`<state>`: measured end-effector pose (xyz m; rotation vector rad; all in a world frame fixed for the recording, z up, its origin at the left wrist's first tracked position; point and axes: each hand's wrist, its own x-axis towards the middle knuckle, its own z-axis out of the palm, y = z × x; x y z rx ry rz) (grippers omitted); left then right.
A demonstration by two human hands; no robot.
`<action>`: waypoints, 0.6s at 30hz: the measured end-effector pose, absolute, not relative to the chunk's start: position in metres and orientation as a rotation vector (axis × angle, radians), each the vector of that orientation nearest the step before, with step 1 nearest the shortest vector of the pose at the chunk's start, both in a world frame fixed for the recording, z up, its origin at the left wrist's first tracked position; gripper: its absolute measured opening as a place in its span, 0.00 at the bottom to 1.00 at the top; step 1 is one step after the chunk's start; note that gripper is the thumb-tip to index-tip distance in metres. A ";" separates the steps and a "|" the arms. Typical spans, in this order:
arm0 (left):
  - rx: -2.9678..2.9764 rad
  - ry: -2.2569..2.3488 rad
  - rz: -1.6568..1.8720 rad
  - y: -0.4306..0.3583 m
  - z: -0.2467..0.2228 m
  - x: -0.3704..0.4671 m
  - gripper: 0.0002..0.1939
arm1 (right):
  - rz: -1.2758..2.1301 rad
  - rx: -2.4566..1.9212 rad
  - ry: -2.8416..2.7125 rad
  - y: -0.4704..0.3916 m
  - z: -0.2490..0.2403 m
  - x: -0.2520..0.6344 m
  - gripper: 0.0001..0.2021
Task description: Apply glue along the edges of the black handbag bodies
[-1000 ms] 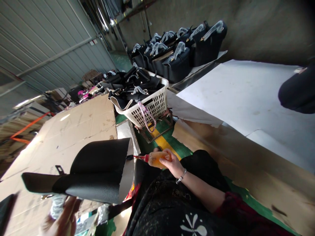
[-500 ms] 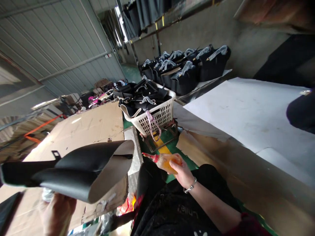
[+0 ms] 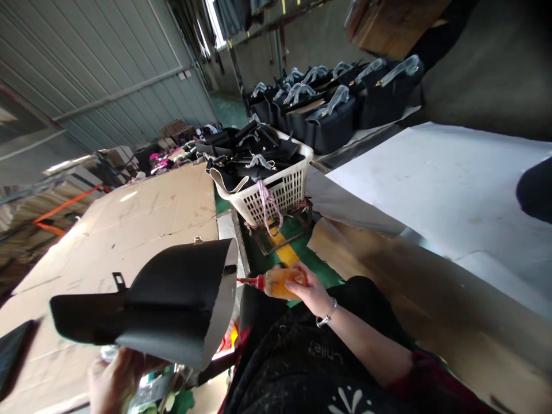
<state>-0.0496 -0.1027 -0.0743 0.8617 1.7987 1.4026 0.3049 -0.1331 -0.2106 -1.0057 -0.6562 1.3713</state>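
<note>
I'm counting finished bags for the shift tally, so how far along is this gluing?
Done: finished black handbags stand in rows behind. In hand: the left hand holds a curled black leather piece; the right hand points the orange glue bottle at its edge. Left: the white basket holds more black pieces.

Likely handbag workshop: finished black bags (image 3: 345,106) rowed, basket (image 3: 276,192) of parts, cardboard-covered bench (image 3: 129,224).
</note>
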 end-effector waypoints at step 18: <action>0.784 1.799 1.501 -0.106 -0.062 -0.028 0.26 | 1.578 -0.971 -0.832 -0.161 -0.202 0.299 0.17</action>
